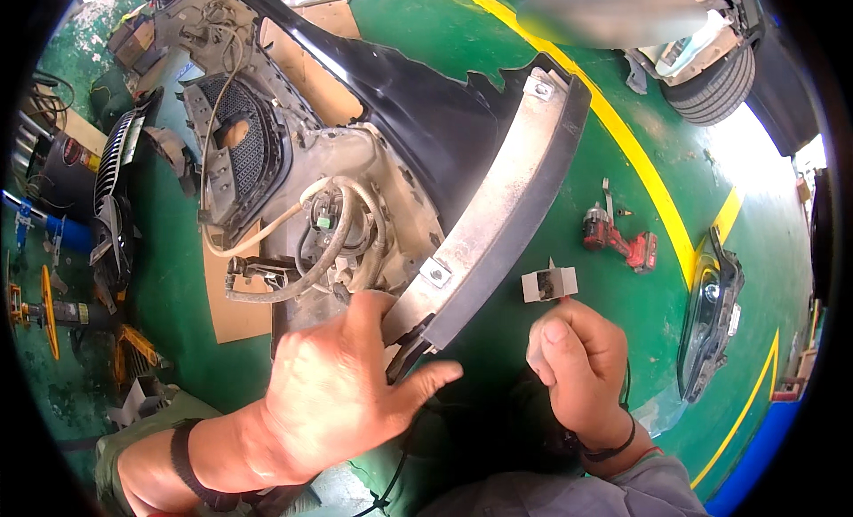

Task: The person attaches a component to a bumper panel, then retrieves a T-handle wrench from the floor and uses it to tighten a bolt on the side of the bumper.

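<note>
A large black car bumper cover lies with its dusty inner side up, partly on brown cardboard. My left hand is at its near end, index finger against a pale curved strip with metal clips, thumb stretched out to the right. The other fingers are mostly hidden beneath the hand. A coiled wiring harness lies on the bumper just beyond that hand. To the right, my right hand is raised in a closed fist, apart from the bumper; whether anything small is inside cannot be seen.
Beyond my right hand stand a small opened white box and a red cordless drill. A headlight lies farther right. At the upper right is a tyre. Car parts, including a grille, crowd the left side.
</note>
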A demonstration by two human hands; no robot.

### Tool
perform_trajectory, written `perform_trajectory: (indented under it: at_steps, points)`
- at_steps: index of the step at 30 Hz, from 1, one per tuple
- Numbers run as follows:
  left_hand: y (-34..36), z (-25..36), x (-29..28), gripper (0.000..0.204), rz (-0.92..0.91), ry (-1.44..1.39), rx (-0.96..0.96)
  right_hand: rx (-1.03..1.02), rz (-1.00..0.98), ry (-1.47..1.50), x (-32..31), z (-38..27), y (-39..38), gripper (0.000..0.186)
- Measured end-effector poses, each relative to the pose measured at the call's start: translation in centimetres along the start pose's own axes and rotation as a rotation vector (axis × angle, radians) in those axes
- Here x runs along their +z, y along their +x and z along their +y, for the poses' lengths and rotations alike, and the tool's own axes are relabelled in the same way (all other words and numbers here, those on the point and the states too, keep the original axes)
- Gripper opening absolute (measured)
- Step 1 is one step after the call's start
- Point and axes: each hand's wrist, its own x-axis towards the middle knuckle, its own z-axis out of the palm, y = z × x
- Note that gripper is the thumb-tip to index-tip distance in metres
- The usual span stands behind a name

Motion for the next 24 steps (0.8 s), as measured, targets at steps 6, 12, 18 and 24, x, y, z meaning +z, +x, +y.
perform_trajectory:
  at_steps: [6,12,18,24]
  points:
    - [0.4,0.0,0.6,0.043,0.067,0.024,0.065,-0.049,-0.009,0.046,-1.4,-0.9,-1.0,0.024]
    - [0.4,-0.4,0.8,0.044,0.045,0.041,0.023,-0.074,-0.062,0.035,-1.8,-0.8,-0.2,0.027]
    - [0.5,0.6,0.2,0.035,-0.051,-0.069,-0.162,-0.126,-0.059,0.063,-3.0,0.6,0.9,0.021]
    - [-0.1,-0.1,-0.1,0.050,-0.126,-0.173,-0.297,0.199,0.219,-0.007,-2.9,2.6,3.0,0.022]
